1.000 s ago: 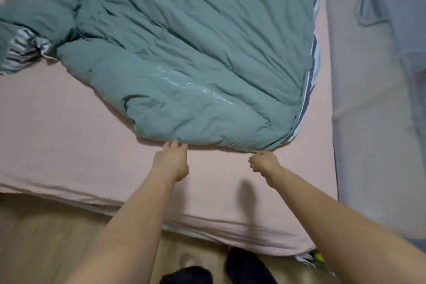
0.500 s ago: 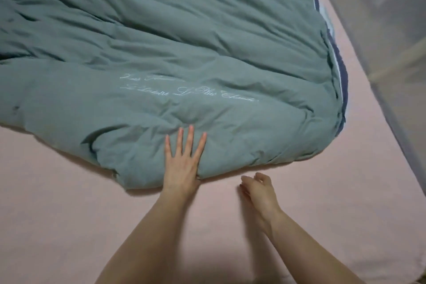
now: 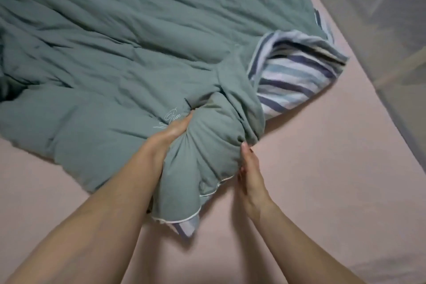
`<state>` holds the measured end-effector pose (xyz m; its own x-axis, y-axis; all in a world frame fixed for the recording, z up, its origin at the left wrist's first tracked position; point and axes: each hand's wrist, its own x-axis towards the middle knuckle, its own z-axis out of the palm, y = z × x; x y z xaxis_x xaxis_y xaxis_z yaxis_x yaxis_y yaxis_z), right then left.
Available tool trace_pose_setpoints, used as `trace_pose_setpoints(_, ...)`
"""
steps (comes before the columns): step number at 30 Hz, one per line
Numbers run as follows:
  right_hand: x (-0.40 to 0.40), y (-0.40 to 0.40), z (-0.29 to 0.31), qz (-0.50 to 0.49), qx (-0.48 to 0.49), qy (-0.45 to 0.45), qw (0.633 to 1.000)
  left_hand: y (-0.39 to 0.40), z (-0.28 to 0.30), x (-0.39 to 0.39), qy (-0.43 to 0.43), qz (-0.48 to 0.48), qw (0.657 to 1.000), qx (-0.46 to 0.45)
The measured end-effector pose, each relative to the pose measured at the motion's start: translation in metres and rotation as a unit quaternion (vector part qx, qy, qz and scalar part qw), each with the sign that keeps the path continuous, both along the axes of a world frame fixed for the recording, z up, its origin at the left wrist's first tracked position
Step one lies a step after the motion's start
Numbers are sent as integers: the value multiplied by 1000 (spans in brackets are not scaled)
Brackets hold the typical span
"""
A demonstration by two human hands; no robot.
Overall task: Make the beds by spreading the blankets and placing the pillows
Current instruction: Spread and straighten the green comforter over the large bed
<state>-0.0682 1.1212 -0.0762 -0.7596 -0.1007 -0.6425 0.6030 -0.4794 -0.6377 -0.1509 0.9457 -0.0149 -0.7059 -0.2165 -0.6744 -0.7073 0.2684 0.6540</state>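
A rumpled grey-green blanket (image 3: 129, 48) with a blue-and-white striped underside (image 3: 292, 80) covers the far and left part of a bed with a pink sheet (image 3: 322, 168). Its near edge is bunched into a thick wad. My left hand (image 3: 166, 138) grips the left side of that wad, fingers sunk into the cloth. My right hand (image 3: 251, 173) holds the wad's right side, fingertips tucked under the fold. The blanket's right corner is turned over and shows the stripes. No pillow is in view.
The bed's right edge runs diagonally from the top middle to the lower right. Beyond it hangs grey mesh netting (image 3: 380, 18) with a pale frame bar behind it. Bare pink sheet lies in front of and to the right of my hands.
My left hand lay flat on the blanket and my right rested on the sheet; now both clutch the gathered near edge, lifted into a wad. The right corner has flipped over, showing stripes.
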Motion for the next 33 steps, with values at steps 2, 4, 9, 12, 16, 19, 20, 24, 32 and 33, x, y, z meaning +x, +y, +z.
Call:
trace_pose_setpoints(2,2,-14,8,4,-46,-12,999,-6,0,1,-15,20,999,25)
trace_pose_setpoints(4,3,-24,16,-18,-90,-54,994,-1,-3,7,-28,38,998,34)
trace_pose_setpoints(9,-1,9,33,-176,146,-97,969,26,-5,52,169,-77,955,-232)
trace_pose_setpoints(12,-5,51,46,-162,328,-22,930,48,0,102,272,-410,812,-314)
trace_pose_setpoints(16,3,81,58,-140,428,-6,893,104,-9,149,150,-515,753,-381)
trace_pose_setpoints(19,15,102,69,-142,461,19,876,141,-3,138,183,-451,754,-442)
trace_pose_setpoints(20,19,113,71,-146,472,27,869,148,2,132,201,-453,746,-445)
trace_pose_setpoints(24,48,172,78,-166,501,35,849,190,21,126,215,-558,704,-384)
trace_pose_setpoints(32,146,323,122,-241,538,40,807,345,65,189,288,-619,643,-346)
trace_pose_setpoints(33,158,341,127,-261,550,30,793,366,71,198,294,-621,639,-345)
